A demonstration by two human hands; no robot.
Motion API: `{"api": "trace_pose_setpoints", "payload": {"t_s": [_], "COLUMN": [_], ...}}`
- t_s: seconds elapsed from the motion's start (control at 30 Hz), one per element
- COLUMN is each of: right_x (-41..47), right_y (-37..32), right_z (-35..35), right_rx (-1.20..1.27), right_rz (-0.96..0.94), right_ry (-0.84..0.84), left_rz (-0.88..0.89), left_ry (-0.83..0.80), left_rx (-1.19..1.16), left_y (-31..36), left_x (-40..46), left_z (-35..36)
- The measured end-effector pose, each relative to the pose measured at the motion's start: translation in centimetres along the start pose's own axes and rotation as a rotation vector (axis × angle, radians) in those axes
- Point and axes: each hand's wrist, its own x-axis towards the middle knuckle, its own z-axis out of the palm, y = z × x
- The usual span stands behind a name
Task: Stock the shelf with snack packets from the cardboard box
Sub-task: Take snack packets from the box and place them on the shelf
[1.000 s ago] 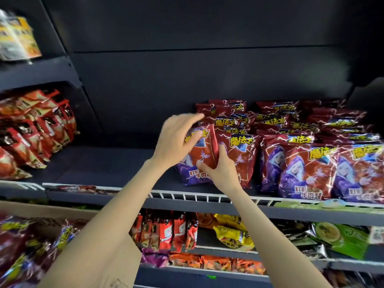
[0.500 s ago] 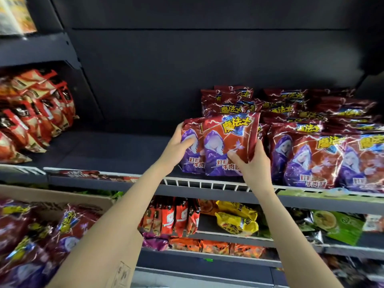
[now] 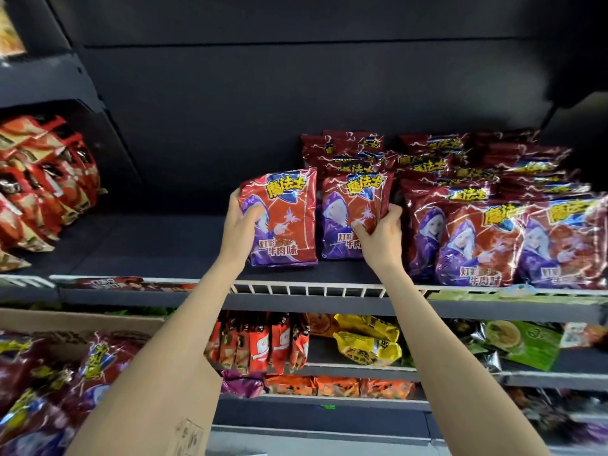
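Two red-and-purple snack packets stand upright side by side on the dark shelf (image 3: pixel 158 245). My left hand (image 3: pixel 240 227) grips the left packet (image 3: pixel 286 222) by its left edge. My right hand (image 3: pixel 378 235) grips the right packet (image 3: pixel 352 209) at its lower right side. More of the same packets (image 3: pixel 487 238) fill the shelf to the right, in rows and stacks. The cardboard box (image 3: pixel 82 324) at the lower left holds several more packets (image 3: pixel 95 363).
Red snack bags (image 3: pixel 42 189) lean in a row on the shelf's far left. A white wire rail (image 3: pixel 309 289) runs along the shelf front. Lower shelves carry red sachets (image 3: pixel 263 343), yellow bags (image 3: pixel 368 340) and green packs (image 3: pixel 523 343). Bare shelf lies between the red bags and my left hand.
The two packets were overlapping in my hands; now they stand apart, the left one moved leftward with my left hand. The view has risen slightly.
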Motion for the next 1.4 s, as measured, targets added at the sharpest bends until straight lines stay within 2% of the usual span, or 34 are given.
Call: {"api": "trace_pose_setpoints", "payload": {"t_s": [0.23, 0.3, 0.33, 0.43, 0.47, 0.57, 0.7, 0.77, 0.9, 1.03, 1.13, 1.2, 1.3, 1.4], "right_x": [-1.7, -3.4, -4.4, -6.6, -6.8, -6.9, -7.3, -7.6, -9.3, -12.3, -15.2, -17.2, -19.9, -23.1], "right_y": [0.3, 0.5, 0.6, 1.4, 1.8, 2.3, 1.6, 0.5, -2.2, -5.1, -7.6, -9.2, -11.5, -13.1], "right_z": [-1.3, -2.0, -2.2, -2.0, -1.9, -1.7, -1.6, -1.4, 0.3, 3.5, 6.5, 8.9, 14.0, 20.1], "right_rx": [-0.024, -0.048, -0.057, -0.102, -0.125, -0.158, -0.183, -0.187, -0.169, -0.144, -0.187, -0.204, -0.187, -0.219], "right_rz": [-0.004, -0.095, -0.175, -0.386, -0.426, -0.497, -0.596, -0.68, -0.869, -1.022, -1.057, -1.053, -1.08, -1.133], "right_ry": [-0.066, -0.054, -0.024, 0.088, 0.115, 0.155, 0.115, 0.061, -0.098, -0.342, -0.625, -0.846, -1.105, -1.295], "left_rz": [-0.088, -0.103, -0.077, 0.014, 0.025, 0.035, 0.163, 0.238, 0.268, 0.276, 0.305, 0.165, -0.164, -0.296], "left_ry": [-0.237, -0.293, -0.321, -0.404, -0.403, -0.294, -0.041, 0.045, 0.128, 0.321, 0.267, 0.197, 0.122, 0.214], "left_rx": [0.045, 0.09, 0.194, 0.708, 0.802, 0.816, 0.546, 0.52, 0.654, 1.021, 1.32, 1.448, 1.525, 1.522], "left_y": [-0.2, -0.8, -1.0, -1.8, -1.8, -1.6, -0.2, 0.8, 2.0, 1.6, 1.0, 0.0, -2.4, -5.0], "left_x": [-1.7, -1.9, -1.8, -1.7, -2.0, -2.6, -3.9, -5.4, -10.6, -17.9, -23.5, -26.9, -31.1, -34.0], "left_z": [4.6, 6.3, 7.0, 9.3, 9.8, 9.8, 6.0, 3.1, -3.8, -11.0, -17.0, -21.2, -27.2, -33.0]}}
